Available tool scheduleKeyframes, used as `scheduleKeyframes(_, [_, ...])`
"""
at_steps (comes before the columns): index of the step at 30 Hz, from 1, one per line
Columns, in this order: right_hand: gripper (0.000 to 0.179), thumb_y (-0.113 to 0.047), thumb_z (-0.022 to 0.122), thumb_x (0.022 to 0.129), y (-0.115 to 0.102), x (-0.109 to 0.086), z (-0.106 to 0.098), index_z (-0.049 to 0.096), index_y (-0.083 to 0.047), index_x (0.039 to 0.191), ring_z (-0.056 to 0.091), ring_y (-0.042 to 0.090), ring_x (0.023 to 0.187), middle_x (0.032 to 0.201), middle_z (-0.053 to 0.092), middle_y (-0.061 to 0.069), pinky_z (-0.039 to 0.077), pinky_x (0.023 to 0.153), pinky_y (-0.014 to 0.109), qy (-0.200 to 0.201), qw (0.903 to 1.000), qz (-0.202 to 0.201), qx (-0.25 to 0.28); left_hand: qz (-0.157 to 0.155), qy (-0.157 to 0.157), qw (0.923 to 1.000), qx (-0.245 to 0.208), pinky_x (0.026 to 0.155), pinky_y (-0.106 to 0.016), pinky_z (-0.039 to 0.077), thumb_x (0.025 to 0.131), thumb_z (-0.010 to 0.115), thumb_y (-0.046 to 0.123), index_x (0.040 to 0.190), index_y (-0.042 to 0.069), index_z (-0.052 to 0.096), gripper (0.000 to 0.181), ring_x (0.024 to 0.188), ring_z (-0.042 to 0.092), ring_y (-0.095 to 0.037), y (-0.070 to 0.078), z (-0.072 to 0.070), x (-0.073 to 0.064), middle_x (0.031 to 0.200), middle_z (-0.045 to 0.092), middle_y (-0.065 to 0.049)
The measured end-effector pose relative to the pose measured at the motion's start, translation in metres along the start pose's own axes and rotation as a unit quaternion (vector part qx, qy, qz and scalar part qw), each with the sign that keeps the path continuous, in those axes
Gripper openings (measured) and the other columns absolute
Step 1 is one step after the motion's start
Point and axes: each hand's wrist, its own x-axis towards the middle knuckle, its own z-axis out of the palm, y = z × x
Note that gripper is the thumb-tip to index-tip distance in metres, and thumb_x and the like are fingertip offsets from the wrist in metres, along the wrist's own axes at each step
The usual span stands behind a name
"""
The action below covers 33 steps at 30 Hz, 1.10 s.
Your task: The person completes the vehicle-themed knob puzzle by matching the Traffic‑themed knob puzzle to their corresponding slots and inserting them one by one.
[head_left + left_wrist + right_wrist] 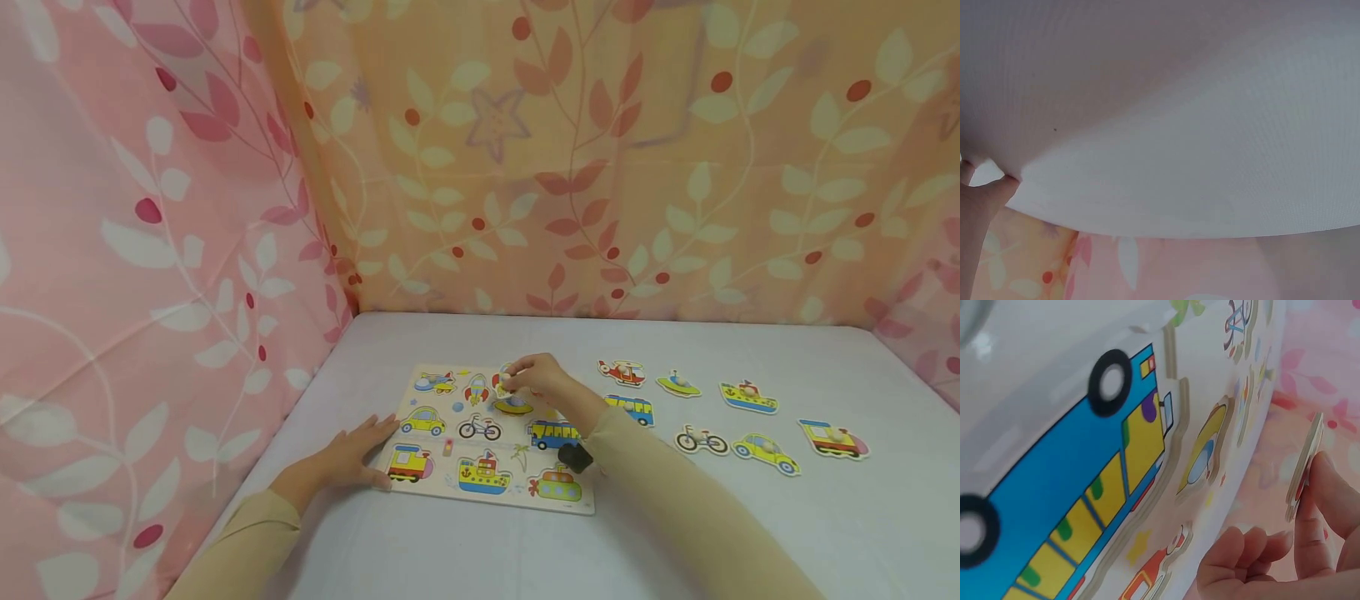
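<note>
A wooden puzzle board point(450, 437) with printed vehicles lies on the table. My right hand point(546, 379) is over its far edge, pinching a small flat puzzle piece point(1305, 467) between thumb and finger. In the head view the piece shows red and yellow, apparently a rocket; fingers partly cover it. It is raised off the board, just right of the rocket slot point(476, 389). My left hand point(348, 454) rests at the board's left edge with fingers spread. Only its fingertips point(1005, 186) show in the left wrist view.
Right of the board lie loose knobbed pieces: helicopter point(622, 372), flying saucer point(678, 384), ship point(750, 397), bus point(632, 409), bicycle point(701, 440), car point(767, 451) and train point(832, 439). A black device point(575, 457) is at the right wrist. Patterned curtains point(600, 167) surround the white table.
</note>
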Motion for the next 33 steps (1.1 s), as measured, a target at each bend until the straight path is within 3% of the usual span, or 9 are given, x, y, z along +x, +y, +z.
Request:
scheduleKeyframes(5, [0.017, -0.007, 0.076, 0.083, -0.004, 0.0, 0.008, 0.069, -0.002, 0.098, 0.048, 0.02, 0.073, 0.095, 0.068, 0.011, 0.032, 0.054, 0.028, 0.002, 0.9999, 0.006, 0.013, -0.001, 0.001, 1.0, 0.0, 0.11, -0.067, 0.005, 0.072, 0.083, 0.04, 0.152, 0.011, 0.032, 0.1, 0.146, 0.01, -0.038, -0.001, 0.001, -0.001, 0.159, 0.025, -0.01])
scheduleKeyframes(11, [0.016, -0.003, 0.076, 0.083, -0.005, 0.007, 0.016, 0.069, -0.001, 0.097, 0.032, 0.014, 0.052, 0.089, 0.068, 0.011, 0.027, 0.051, 0.028, 0.001, 0.9993, 0.011, 0.037, -0.001, 0.001, 1.0, -0.004, 0.11, -0.067, 0.005, 0.072, 0.083, 0.039, 0.153, 0.011, 0.032, 0.1, 0.146, 0.01, -0.038, -0.001, 0.002, 0.0, 0.159, 0.025, -0.01])
scheduleKeyframes(13, [0.016, -0.002, 0.076, 0.082, -0.005, 0.009, 0.018, 0.069, 0.0, 0.096, 0.033, 0.013, 0.051, 0.087, 0.069, 0.011, 0.03, 0.051, 0.027, 0.0, 0.9992, 0.007, 0.039, -0.004, 0.001, 1.0, -0.005, 0.111, -0.066, 0.005, 0.072, 0.083, 0.039, 0.153, 0.012, 0.031, 0.1, 0.147, 0.01, -0.037, 0.0, 0.002, 0.0, 0.159, 0.024, -0.009])
scheduleKeyframes(18, [0.015, 0.0, 0.076, 0.082, -0.006, 0.009, 0.023, 0.069, 0.002, 0.095, 0.057, 0.016, 0.074, 0.092, 0.067, 0.011, 0.046, 0.067, 0.028, -0.005, 0.9995, -0.016, 0.026, -0.008, 0.0, 1.0, -0.006, 0.111, -0.065, 0.003, 0.073, 0.083, 0.039, 0.153, 0.013, 0.031, 0.099, 0.147, 0.009, -0.036, 0.0, 0.001, 0.0, 0.16, 0.024, -0.008])
scheduleKeyframes(23, [0.014, -0.001, 0.077, 0.08, -0.007, 0.01, 0.028, 0.07, 0.002, 0.091, 0.054, 0.017, 0.075, 0.091, 0.062, 0.009, 0.048, 0.065, 0.027, 0.008, 0.9997, -0.024, 0.004, -0.007, -0.001, 1.0, -0.006, 0.111, -0.065, 0.004, 0.073, 0.083, 0.039, 0.153, 0.012, 0.031, 0.099, 0.147, 0.009, -0.036, 0.001, 0.001, 0.001, 0.159, 0.024, -0.009])
scheduleKeyframes(33, [0.015, -0.002, 0.079, 0.079, -0.007, 0.019, 0.038, 0.072, 0.0, 0.092, 0.06, 0.018, 0.08, 0.091, 0.067, 0.01, 0.049, 0.063, 0.024, 0.023, 0.9991, -0.027, -0.023, -0.005, 0.0, 1.0, -0.007, 0.111, -0.066, 0.004, 0.072, 0.083, 0.039, 0.153, 0.012, 0.032, 0.099, 0.147, 0.009, -0.037, 0.002, 0.0, -0.001, 0.159, 0.025, -0.01])
